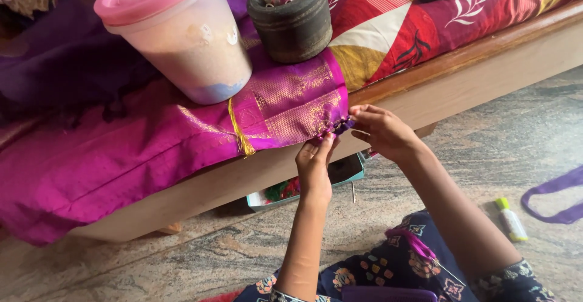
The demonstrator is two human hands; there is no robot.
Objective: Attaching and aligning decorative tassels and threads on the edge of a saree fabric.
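A magenta silk cloth (152, 150) with gold woven border hangs over the edge of a low wooden bed (486, 65). My left hand (314, 167) pinches the cloth's lower corner from below. My right hand (381, 130) holds the purple fringe at that same corner (340, 126), fingers closed on the threads. A yellow tassel (242, 138) dangles from the border to the left of my hands.
A pink-lidded plastic tub (182, 34) and a dark round holder with thread spools (291, 13) weigh the cloth down. A teal box (303, 189) sits under the bed. A small glue bottle (510, 220) and a purple strap (559, 199) lie on the stone floor. Purple thread (413, 244) rests on my lap.
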